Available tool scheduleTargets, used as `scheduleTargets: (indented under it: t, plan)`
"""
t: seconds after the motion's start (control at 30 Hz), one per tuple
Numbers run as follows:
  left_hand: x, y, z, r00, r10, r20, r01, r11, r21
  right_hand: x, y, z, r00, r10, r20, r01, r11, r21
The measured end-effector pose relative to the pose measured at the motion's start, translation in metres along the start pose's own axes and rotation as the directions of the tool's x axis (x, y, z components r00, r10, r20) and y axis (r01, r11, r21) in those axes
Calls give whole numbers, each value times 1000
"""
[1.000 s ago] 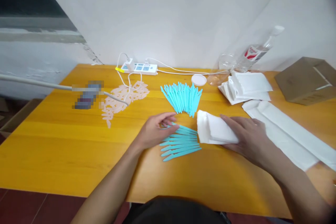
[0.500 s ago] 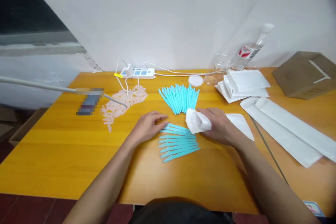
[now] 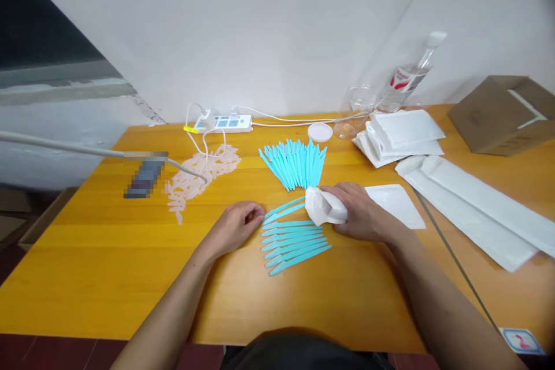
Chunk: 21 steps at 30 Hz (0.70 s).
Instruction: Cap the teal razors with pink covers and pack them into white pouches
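Several turquoise eyebrow razors [image 3: 295,240] lie in a loose row in front of me, their wider ends to the left. My left hand [image 3: 241,224] is closed in a pinch at the left end of the uppermost eyebrow razor [image 3: 284,206], which slants up to the right. In my right hand [image 3: 362,211] is a white pouch [image 3: 323,205], its mouth facing left, over the right ends of the upper razors. What is inside the pouch cannot be made out. Farther back, a fanned pile of turquoise razors [image 3: 295,163] rests just beyond the pouch.
Small pale pink pieces [image 3: 199,170] are spread at left beside a blurred phone [image 3: 146,176] and a cable. A power strip [image 3: 225,122] stands by the wall. White pouches [image 3: 403,133], a bottle [image 3: 403,84], a clear jar [image 3: 351,121], its lid [image 3: 319,132] and a cardboard box [image 3: 498,118] occupy the right.
My left fingers have closed and drawn slightly down and left. The uppermost razors now tilt up toward the pouch's mouth. My right hand still holds the pouch in nearly the same place.
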<state>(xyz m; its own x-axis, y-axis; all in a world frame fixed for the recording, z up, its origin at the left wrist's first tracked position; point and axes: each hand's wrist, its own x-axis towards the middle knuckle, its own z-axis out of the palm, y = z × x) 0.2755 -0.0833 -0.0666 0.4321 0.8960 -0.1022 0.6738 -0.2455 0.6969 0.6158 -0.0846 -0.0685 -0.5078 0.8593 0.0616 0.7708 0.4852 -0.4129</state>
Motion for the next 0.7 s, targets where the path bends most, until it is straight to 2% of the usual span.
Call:
scheduleTargets:
  t: [0.13, 0.23, 0.3, 0.37, 0.43, 0.5, 0.57, 0.63, 0.7]
  plan:
    - [-12, -12, -8, 999, -19, 31, 21, 999, -46, 0, 1, 2, 1000, -4, -6, 4, 1000, 11]
    - [-26, -19, -24, 998, -55, 20, 56, 994, -95, 0, 0, 1, 1000, 0, -7, 0, 1000, 10]
    - [-33, -15, -37, 998, -51, 43, 55, 993, -104, 0, 0, 0, 1000, -1, -4, 1, 1000, 7]
    - [-30, 0, -42, 996, -16, 91, 22, 997, -72, 1, -1, -1, 1000, -10, -3, 10, 1000, -3]
    - [-14, 24, -33, 989, 46, 138, -45, 999, -14, 2, -2, 0, 1000, -26, -12, 26, 999, -20]
    - [12, 51, -11, 979, 133, 152, -139, 990, 31, 3, -4, 2, 999, -47, -25, 46, 998, -31]
    - [39, 74, 16, 966, 229, 121, -235, 971, 38, 3, -7, 4, 997, -63, -39, 62, 998, -25]
    - [56, 85, 35, 949, 305, 75, -307, 952, 17, 3, -9, 5, 997, -69, -44, 69, 998, -6]
    - [56, 78, 37, 959, 283, -18, -284, 958, -33, 2, -10, 4, 997, -63, -40, 63, 998, 12]
